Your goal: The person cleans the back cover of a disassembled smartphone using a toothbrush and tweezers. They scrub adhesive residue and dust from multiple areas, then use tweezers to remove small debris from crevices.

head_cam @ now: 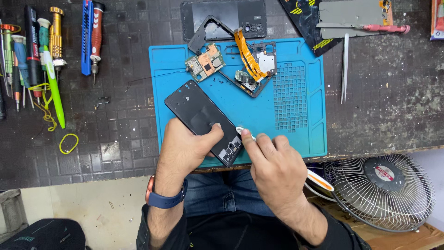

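Two hands (185,143), one fan (384,190), one tweezers (345,69).

Phone frame (203,121) on mat (296,125), circuit board (205,62) behind it, screwdrivers (32,51) far left, fan (384,190) perhaps below bench, right

You sit at phone repair workbench, small workshop. Blue silicone repair mat (296,125) lies on worn, scuffed dark bench top (393,102). Screwdrivers (27,51) lined up at your far left, tweezers (345,69) to right of mat. Loose circuit board (205,62), orange flex cable (246,54), stripped phone frames on mat. Small wire-caged fan (381,190) sits below bench edge.
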